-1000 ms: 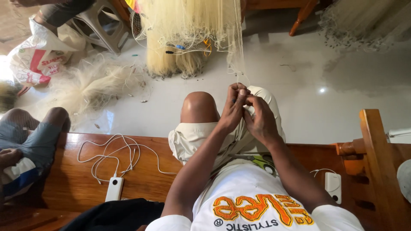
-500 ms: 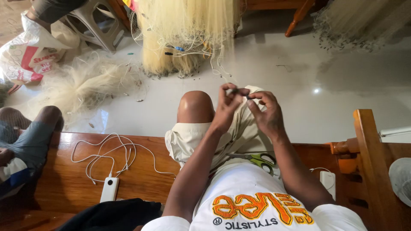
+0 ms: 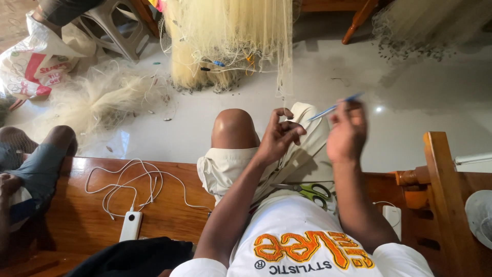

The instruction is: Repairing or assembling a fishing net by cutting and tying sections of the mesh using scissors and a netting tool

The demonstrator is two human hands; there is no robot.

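Hands apart: right hand [image 3: 347, 134] pinching needle [image 3: 334, 107] raised; left hand [image 3: 279, 137] pinching twine. Net [image 3: 230, 41] beyond, mending midway.

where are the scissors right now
In the head view, the green-handled scissors lie on the person's lap, below the right hand, just above the white shirt.

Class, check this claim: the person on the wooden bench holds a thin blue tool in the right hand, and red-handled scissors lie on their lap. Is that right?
One detail is wrong. The scissors on the lap have green handles, not red. The head view shows this. The rest stands: the right hand holds the thin blue tool, and the person sits on the wooden bench.
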